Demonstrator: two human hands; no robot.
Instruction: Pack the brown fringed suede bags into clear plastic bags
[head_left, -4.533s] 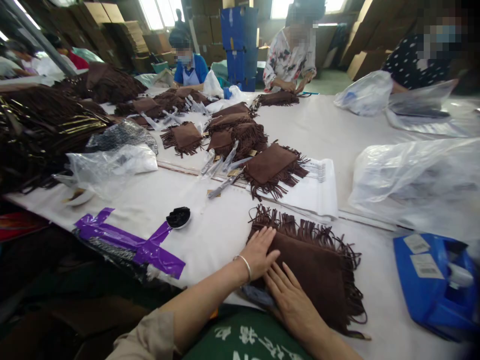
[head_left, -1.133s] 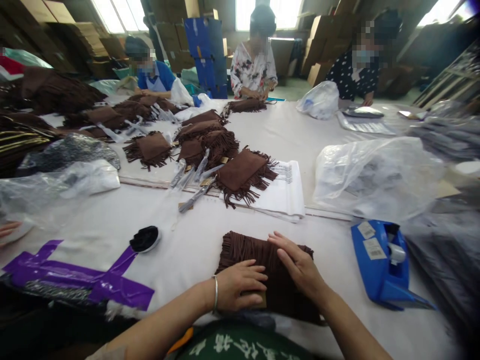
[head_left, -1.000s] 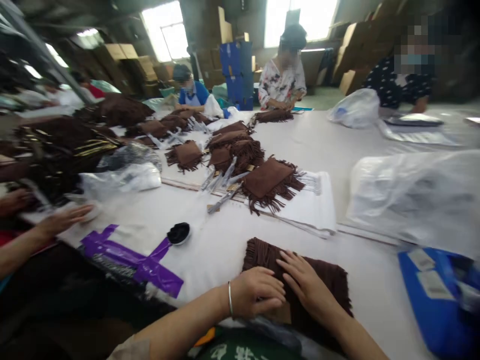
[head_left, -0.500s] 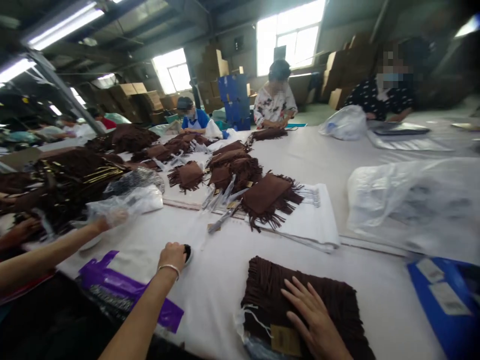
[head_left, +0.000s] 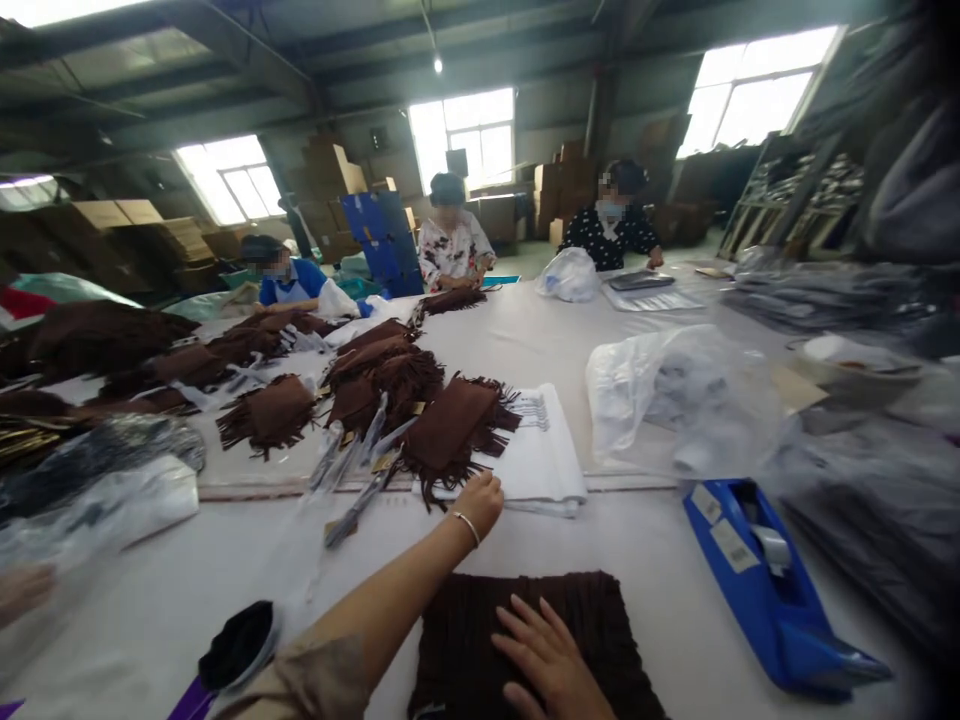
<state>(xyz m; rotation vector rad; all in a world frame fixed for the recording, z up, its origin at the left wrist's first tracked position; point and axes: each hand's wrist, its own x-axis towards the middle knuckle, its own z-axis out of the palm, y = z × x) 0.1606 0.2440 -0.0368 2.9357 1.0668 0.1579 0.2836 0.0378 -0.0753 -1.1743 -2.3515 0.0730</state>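
The right hand lies on a folded dark brown piece at the near edge of the view. Its palm is down and its fingers are spread wide. It does not grip the piece; it just touches the top. The brown piece lies flat on the white table.

The left hand is reached out farther, at the near side of some white sheets. Its fingers are curled in. I cannot tell if it has hold of anything. There is 1 thin bracelet on that wrist.

Just past the left hand is a brown bag with fringe, lying partly on the white sheets. To the left of it is a heap of brown bags, and 1 small brown bag is left of the heap.

On the right is a blue tape holder. A big clear plastic bag is farther away. Near on the left is a black thing in a white dish. Another person's hand is at the left edge, and it is blurry. At the far side are 3 people.
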